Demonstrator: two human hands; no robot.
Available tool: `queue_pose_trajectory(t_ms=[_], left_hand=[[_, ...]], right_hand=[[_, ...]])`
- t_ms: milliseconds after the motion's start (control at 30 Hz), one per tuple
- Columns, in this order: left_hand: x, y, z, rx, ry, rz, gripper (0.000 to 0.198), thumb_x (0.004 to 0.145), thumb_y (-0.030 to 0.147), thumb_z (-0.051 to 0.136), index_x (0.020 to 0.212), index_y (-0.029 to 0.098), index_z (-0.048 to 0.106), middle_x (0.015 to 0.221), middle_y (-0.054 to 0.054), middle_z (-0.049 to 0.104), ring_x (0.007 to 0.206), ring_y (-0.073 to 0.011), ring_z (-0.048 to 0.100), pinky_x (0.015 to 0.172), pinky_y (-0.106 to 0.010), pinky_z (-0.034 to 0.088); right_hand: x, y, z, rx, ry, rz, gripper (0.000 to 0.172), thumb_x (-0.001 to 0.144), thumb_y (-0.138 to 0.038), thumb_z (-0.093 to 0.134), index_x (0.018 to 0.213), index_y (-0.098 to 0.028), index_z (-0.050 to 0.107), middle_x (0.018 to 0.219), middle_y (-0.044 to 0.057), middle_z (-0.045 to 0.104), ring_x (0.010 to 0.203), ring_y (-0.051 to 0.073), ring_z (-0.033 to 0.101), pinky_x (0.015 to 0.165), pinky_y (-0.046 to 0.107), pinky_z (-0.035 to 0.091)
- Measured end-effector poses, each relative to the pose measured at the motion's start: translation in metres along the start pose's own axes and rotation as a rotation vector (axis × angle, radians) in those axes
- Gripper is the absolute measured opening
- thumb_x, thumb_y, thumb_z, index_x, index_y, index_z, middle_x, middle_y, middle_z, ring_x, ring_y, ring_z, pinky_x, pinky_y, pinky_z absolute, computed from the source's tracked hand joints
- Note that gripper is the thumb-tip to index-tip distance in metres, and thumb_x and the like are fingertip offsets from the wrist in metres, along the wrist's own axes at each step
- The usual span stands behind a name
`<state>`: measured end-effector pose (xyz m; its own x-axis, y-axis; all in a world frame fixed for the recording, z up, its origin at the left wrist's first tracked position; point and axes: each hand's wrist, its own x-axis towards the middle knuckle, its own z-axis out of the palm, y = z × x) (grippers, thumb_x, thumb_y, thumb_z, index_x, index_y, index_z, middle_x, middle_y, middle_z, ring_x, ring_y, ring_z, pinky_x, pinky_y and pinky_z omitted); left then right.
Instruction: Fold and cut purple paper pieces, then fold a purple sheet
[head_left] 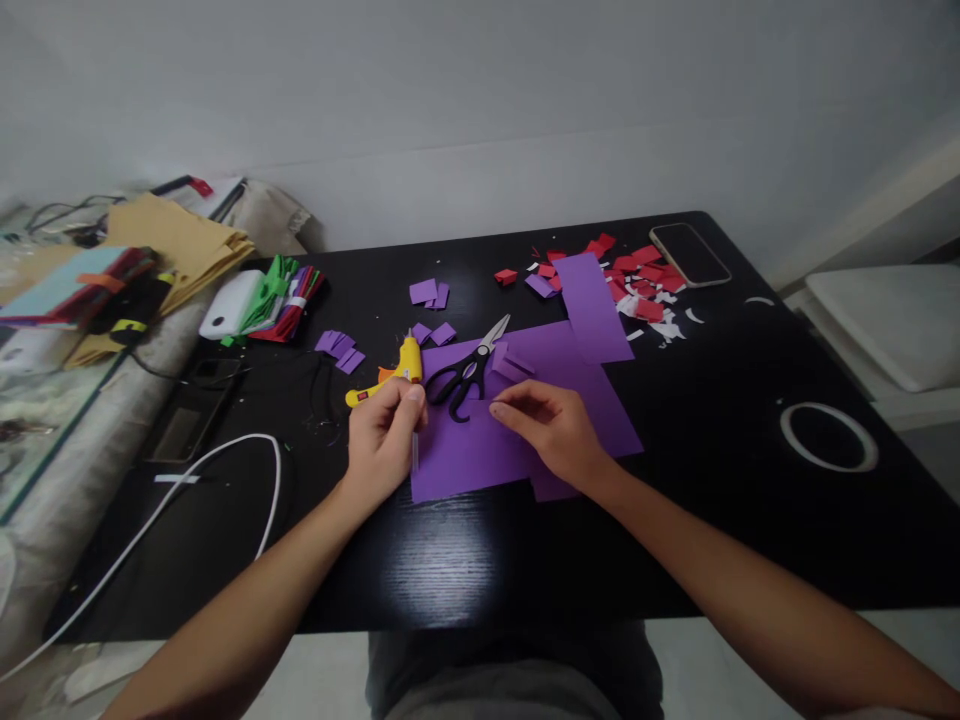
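Note:
My left hand [384, 432] is closed, thumb pressed to its fingers, beside a yellow hot glue gun [406, 364]. Whatever it may pinch is hidden. A clear glue stick [415, 453] shows just below its fingers. Over the purple paper [465, 460] is my right hand [551, 425], thumb and index finger closed in a pinch; I cannot make out what is between them. Scissors [472, 368] with black handles lie on the paper between and beyond both hands, blades partly apart. A folded purple paper piece [513, 363] touches the area right of the blades.
Small purple pieces [340, 350] lie left of the glue gun. Red and white scraps [645, 280] and a phone [690, 253] are at back right, a tape ring [828, 437] at right. A white cable [276, 480] and bundled coloured paper [281, 300] occupy the left.

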<state>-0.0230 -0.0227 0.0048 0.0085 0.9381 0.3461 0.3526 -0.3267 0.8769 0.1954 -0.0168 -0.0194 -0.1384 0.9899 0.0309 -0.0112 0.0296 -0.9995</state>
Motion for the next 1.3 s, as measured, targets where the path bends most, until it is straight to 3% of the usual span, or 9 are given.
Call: queue_pose_trajectory(t_ms=[100, 200, 300, 400, 567, 867, 1100, 1200, 1300], left_hand=[[-0.002, 0.0, 0.001, 0.076, -0.061, 0.071, 0.047, 0.105, 0.037, 0.053, 0.062, 0.019, 0.058, 0.057, 0.0, 0.057, 0.054, -0.0111, 0.052, 0.058, -0.026, 0.044], [-0.002, -0.002, 0.004, 0.071, -0.103, 0.113, 0.018, 0.099, 0.032, 0.064, 0.097, 0.02, 0.076, 0.091, -0.006, 0.077, 0.081, -0.0165, 0.069, 0.078, -0.03, 0.055], [-0.004, -0.003, 0.01, 0.011, -0.183, 0.089, 0.03, 0.097, 0.031, 0.067, 0.125, 0.02, 0.071, 0.113, -0.01, 0.077, 0.095, -0.0187, 0.072, 0.087, -0.032, 0.057], [-0.009, -0.004, 0.017, -0.031, -0.258, 0.023, 0.027, 0.095, 0.034, 0.07, 0.116, 0.017, 0.071, 0.097, -0.007, 0.076, 0.081, -0.0157, 0.07, 0.076, -0.028, 0.057], [-0.013, -0.006, 0.022, 0.04, -0.239, -0.015, 0.017, 0.094, 0.035, 0.069, 0.089, 0.018, 0.07, 0.07, 0.002, 0.065, 0.062, -0.0113, 0.058, 0.062, -0.023, 0.049], [-0.013, -0.006, 0.018, 0.089, -0.284, -0.008, 0.018, 0.093, 0.035, 0.069, 0.089, 0.018, 0.071, 0.065, 0.003, 0.061, 0.058, -0.0109, 0.054, 0.056, -0.022, 0.042], [-0.009, -0.003, 0.014, 0.14, -0.358, 0.058, 0.031, 0.102, 0.035, 0.055, 0.078, 0.018, 0.065, 0.065, 0.002, 0.059, 0.059, -0.0112, 0.052, 0.059, -0.024, 0.042], [-0.006, -0.004, 0.01, 0.168, -0.321, 0.069, 0.03, 0.103, 0.035, 0.053, 0.083, 0.018, 0.067, 0.069, 0.0, 0.065, 0.063, -0.0132, 0.058, 0.064, -0.026, 0.046], [0.0, -0.009, 0.0, 0.253, -0.199, 0.099, 0.022, 0.102, 0.031, 0.052, 0.094, 0.019, 0.069, 0.086, -0.004, 0.073, 0.077, -0.017, 0.067, 0.076, -0.029, 0.05]], right_hand=[[0.001, 0.0, -0.001, 0.031, -0.001, 0.015, 0.023, 0.078, -0.044, 0.084, 0.083, -0.023, 0.076, 0.083, 0.003, 0.077, 0.081, 0.02, 0.073, 0.079, 0.035, 0.061], [0.001, -0.003, -0.001, 0.066, -0.001, 0.045, 0.024, 0.078, -0.044, 0.085, 0.084, -0.023, 0.076, 0.083, 0.002, 0.077, 0.079, 0.019, 0.072, 0.078, 0.034, 0.06], [-0.001, -0.005, 0.001, 0.084, 0.0, 0.054, 0.025, 0.077, -0.045, 0.086, 0.085, -0.023, 0.077, 0.082, 0.001, 0.076, 0.075, 0.017, 0.07, 0.076, 0.033, 0.059], [-0.004, -0.004, 0.005, 0.066, 0.019, 0.034, 0.025, 0.078, -0.045, 0.085, 0.085, -0.023, 0.076, 0.081, 0.002, 0.075, 0.073, 0.017, 0.069, 0.075, 0.033, 0.059], [-0.01, 0.004, 0.01, 0.03, -0.023, 0.053, 0.027, 0.078, -0.045, 0.084, 0.087, -0.022, 0.072, 0.083, 0.003, 0.075, 0.077, 0.02, 0.071, 0.074, 0.033, 0.059], [-0.011, 0.001, 0.006, -0.057, -0.157, 0.032, 0.017, 0.083, -0.035, 0.076, 0.083, -0.021, 0.066, 0.078, 0.0, 0.069, 0.072, 0.016, 0.066, 0.069, 0.03, 0.055], [-0.01, 0.003, 0.006, 0.041, -0.128, -0.032, 0.025, 0.081, -0.027, 0.079, 0.102, -0.025, 0.065, 0.091, 0.001, 0.071, 0.087, 0.018, 0.07, 0.081, 0.032, 0.058], [-0.009, 0.001, 0.006, 0.017, -0.126, -0.036, 0.015, 0.084, -0.028, 0.077, 0.096, -0.025, 0.068, 0.091, 0.001, 0.071, 0.086, 0.017, 0.07, 0.082, 0.032, 0.058], [-0.007, 0.0, 0.004, 0.017, -0.101, -0.017, 0.011, 0.084, -0.03, 0.076, 0.089, -0.024, 0.069, 0.086, 0.001, 0.071, 0.08, 0.017, 0.068, 0.079, 0.033, 0.058]])
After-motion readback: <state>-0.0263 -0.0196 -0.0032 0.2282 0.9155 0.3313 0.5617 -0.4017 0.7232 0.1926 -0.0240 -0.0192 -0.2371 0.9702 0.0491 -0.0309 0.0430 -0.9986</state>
